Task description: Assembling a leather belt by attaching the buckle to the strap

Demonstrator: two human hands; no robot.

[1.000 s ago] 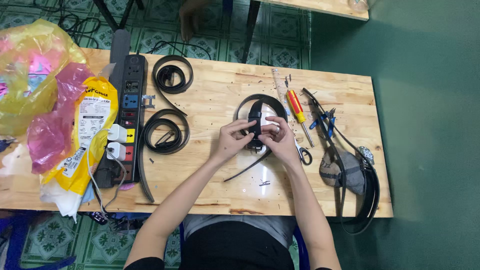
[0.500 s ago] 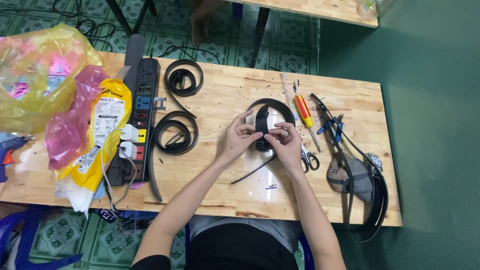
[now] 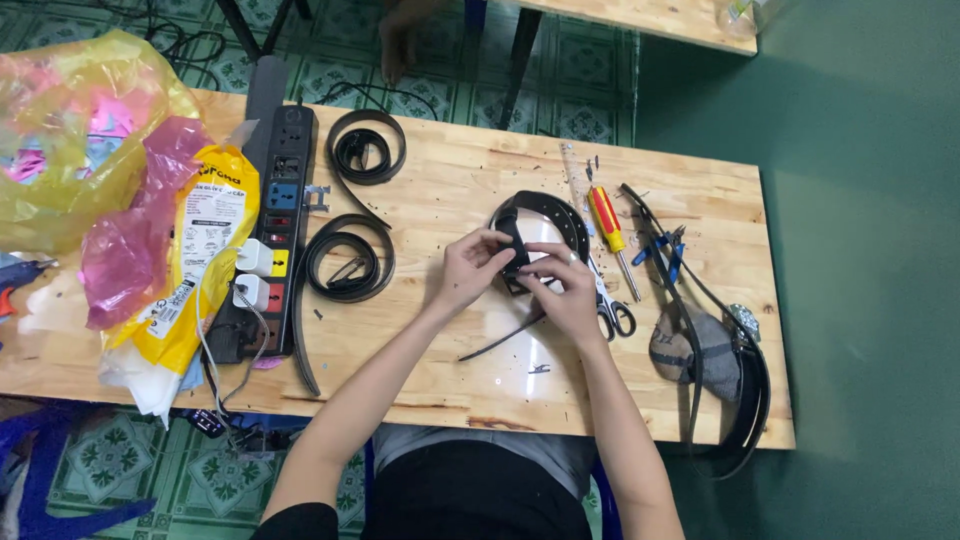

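Small part pinched between left hand [image 3: 470, 268] and right hand [image 3: 565, 290] hidden by fingers, yellow plastic bag [image 3: 70, 130] cut off at upper left edge, another person's hand [image 3: 400, 40] cropped at top, blue object [image 3: 45, 480] cropped at lower left, specks by screwdriver [image 3: 607, 222] too small to identify

A: Finishes? Strap [image 3: 540, 215] in both hands?
B: Matt black, leather-like, smooth. Same look on the coils [image 3: 350, 265] left of the left hand [image 3: 468, 270].
A: Table [image 3: 460, 170]?
B: Pale jointed wood, glossy patch just below the hands.
A: Right of the right hand [image 3: 568, 292]?
B: Screwdriver [image 3: 607, 220]: glossy red-yellow plastic handle, metal shaft. Scissors [image 3: 608, 305]: bare metal blades.
A: Far left?
B: Bags [image 3: 80, 150]: thin shiny plastic film, crinkled. Power strip [image 3: 270, 235]: black plastic.
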